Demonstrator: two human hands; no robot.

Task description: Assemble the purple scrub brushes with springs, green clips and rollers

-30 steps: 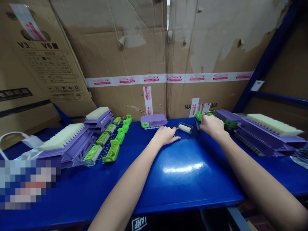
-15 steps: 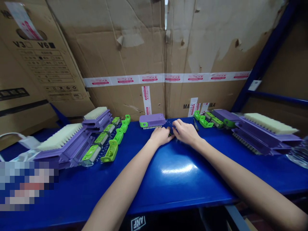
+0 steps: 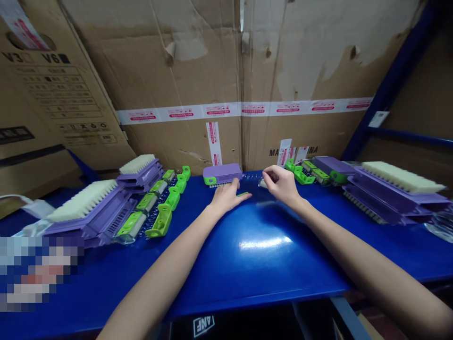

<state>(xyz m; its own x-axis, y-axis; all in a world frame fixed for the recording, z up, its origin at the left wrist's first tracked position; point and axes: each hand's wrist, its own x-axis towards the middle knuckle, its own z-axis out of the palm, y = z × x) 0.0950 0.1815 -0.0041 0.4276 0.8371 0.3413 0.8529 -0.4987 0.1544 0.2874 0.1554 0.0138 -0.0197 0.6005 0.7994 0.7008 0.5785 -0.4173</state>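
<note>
In the middle of the blue table, a purple brush head [image 3: 226, 172] with a green end lies bristles down. My left hand [image 3: 224, 196] is just in front of it, thumb stretched out to the right. Between that thumb and the fingers shows the edge of a small green part [image 3: 243, 193], mostly hidden by the hand. My right hand [image 3: 284, 184] is apart to the right, fingers curled into a pinch; what is in it, if anything, is too small to see. By its fingertips is a small pale, clear piece [image 3: 262, 183].
On the left are purple housings [image 3: 102, 212] with a cream brush strip [image 3: 85, 200], green-and-clear boxes [image 3: 130, 225] and green brackets [image 3: 161, 221]. Similar purple housings [image 3: 396, 200] and green brackets [image 3: 300, 174] stand right. Cardboard [image 3: 184, 71] walls the back; a blue post [image 3: 384, 75] rises right.
My hands, close together before, have moved apart: the left a little left, the right to the right with its fingers curled. The green part by my left thumb shows more. The view has shifted slightly.
</note>
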